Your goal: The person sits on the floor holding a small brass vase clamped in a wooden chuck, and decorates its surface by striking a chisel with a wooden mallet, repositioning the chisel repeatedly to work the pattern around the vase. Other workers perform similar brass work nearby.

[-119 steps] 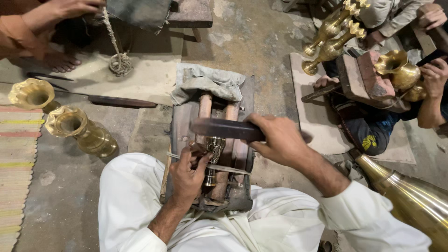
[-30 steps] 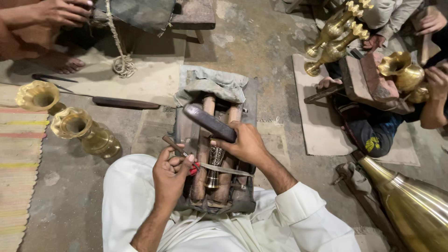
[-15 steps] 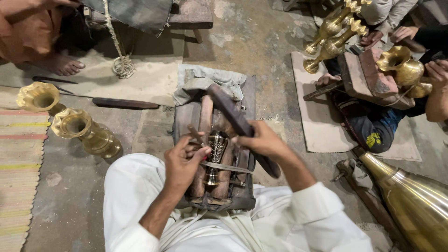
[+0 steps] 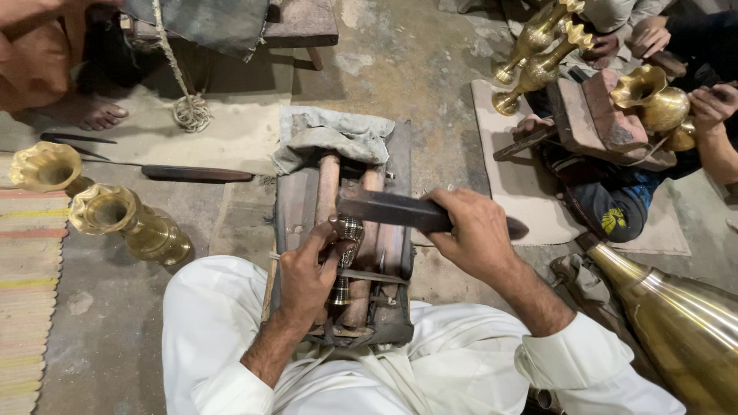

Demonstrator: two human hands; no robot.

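My right hand [image 4: 473,230] grips a dark flat metal bar [image 4: 384,209] and holds it level over a small ornate metal piece [image 4: 348,234]. That piece lies between wooden rollers [image 4: 329,180] on a worn wooden work block [image 4: 288,211] between my knees. My left hand [image 4: 307,269] pinches the small piece and steadies it, with a thin tool in its fingers. A grey cloth [image 4: 334,138] is bunched at the block's far end.
Two brass vases [image 4: 127,223] lie at the left beside a striped mat [image 4: 27,292]. A long dark-handled tool [image 4: 196,174] lies on the floor. Other people sit at the right with brass pieces [image 4: 538,54] and at the top left. A large brass vessel [image 4: 684,315] fills the lower right.
The bar in my right hand has swung from slanting down toward me to lying level across the block. My left hand has stayed on the small piece.
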